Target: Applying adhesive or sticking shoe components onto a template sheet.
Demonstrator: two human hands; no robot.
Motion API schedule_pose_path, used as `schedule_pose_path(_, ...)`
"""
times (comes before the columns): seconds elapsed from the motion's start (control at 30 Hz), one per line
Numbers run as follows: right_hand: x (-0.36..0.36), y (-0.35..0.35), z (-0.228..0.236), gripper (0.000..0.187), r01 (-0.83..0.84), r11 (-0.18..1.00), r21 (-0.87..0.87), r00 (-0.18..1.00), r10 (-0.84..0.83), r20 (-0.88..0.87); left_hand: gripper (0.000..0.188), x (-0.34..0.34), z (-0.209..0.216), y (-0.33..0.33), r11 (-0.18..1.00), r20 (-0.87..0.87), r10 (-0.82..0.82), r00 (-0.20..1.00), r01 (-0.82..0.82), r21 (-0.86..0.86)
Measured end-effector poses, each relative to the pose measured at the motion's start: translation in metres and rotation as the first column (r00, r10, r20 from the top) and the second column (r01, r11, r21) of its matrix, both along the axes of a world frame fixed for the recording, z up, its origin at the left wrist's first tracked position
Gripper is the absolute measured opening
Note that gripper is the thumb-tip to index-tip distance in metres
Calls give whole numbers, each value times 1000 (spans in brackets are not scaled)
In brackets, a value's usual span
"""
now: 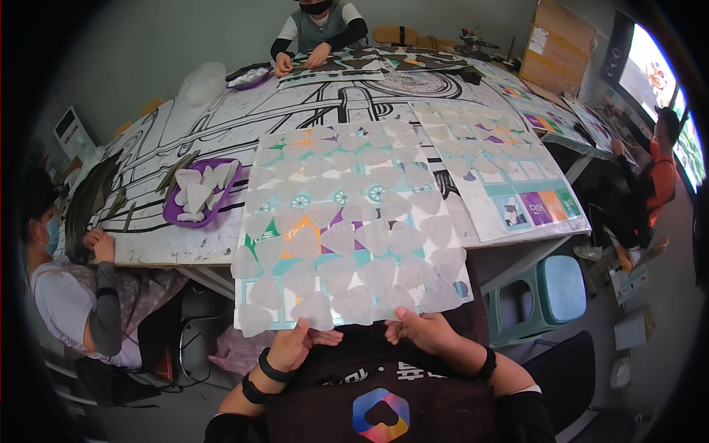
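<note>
A large printed sheet (354, 255) lies in front of me, its near end out past the table edge toward my body. Rows of thin, pale grey, rounded triangular pieces (353, 303) cover it, with coloured print showing between them. My left hand (289, 349) grips the sheet's near edge left of the middle, thumb on top and fingers below. To the right, my right hand (430, 334) pinches the same edge in a like way. The undersides of both grips are partly hidden. A second printed sheet (491, 209) with similar pale pieces rests on the table to the right.
A purple basket (170, 213) of off-white pieces stands on the white, black-lined table (166, 247). Dark strips (96, 192) lie at the left, near a seated person (81, 303). Another person works at the far side. A teal stool (563, 288) and black chair (565, 376) are at my right.
</note>
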State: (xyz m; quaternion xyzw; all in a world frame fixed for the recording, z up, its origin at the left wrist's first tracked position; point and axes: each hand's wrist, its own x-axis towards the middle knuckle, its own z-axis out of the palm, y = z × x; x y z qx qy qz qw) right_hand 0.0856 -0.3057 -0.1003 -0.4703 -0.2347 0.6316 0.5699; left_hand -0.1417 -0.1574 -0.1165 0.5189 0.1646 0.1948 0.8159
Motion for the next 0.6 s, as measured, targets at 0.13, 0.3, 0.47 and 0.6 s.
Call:
schedule_pose_path(0.13,-6,8,4,28,-21,990,137,999,14,48,60,5,7,-1,999,-20,-20,1000,21,31)
schedule_pose_path(0.3,1,7,5,26,-102,994,-48,980,108,169,55,8,9,1,997,-159,-61,985,68,42)
schedule_pose_path(0.47,19,-18,-20,44,58,896,441,982,29,-189,64,-10,-7,11,998,140,-45,989,49,-26)
schedule_pose_path(0.6,39,-33,-17,41,199,907,371,980,-184,-75,61,-19,7,13,954,290,295,911,-297,-39)
